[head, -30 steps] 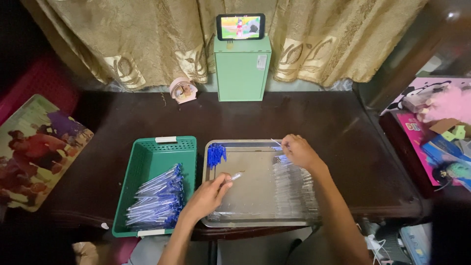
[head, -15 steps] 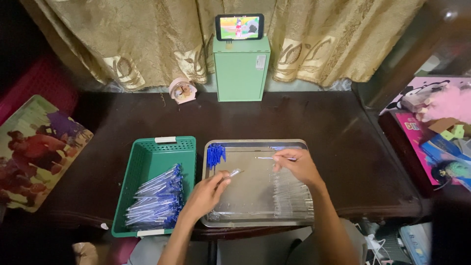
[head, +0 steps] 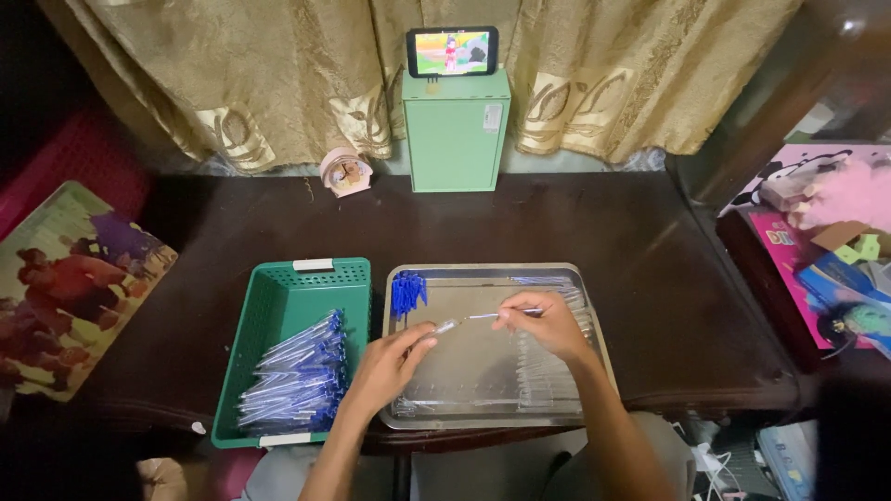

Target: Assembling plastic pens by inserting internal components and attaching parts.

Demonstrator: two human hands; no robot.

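Centrally, above the metal tray (head: 594, 371), your left hand (head: 390, 364) pinches a small silvery tip (head: 445, 327); your right hand (head: 549, 323) pinches a thin pen refill (head: 487, 316), the two parts nearly meeting. Blue caps (head: 406, 291) lie at the tray's upper left. Left, a green basket (head: 278, 306) holds assembled pens (head: 297, 376). Bare worktop (head: 650, 232) lies above.

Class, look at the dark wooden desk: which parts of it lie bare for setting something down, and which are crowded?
Bare: the dark wooden desk right of the silver metal tray, and the strip between the green plastic basket and the mint-green box. Also left of the basket. Crowded: inside the tray, where the left hand and right hand work among clear pen barrels.
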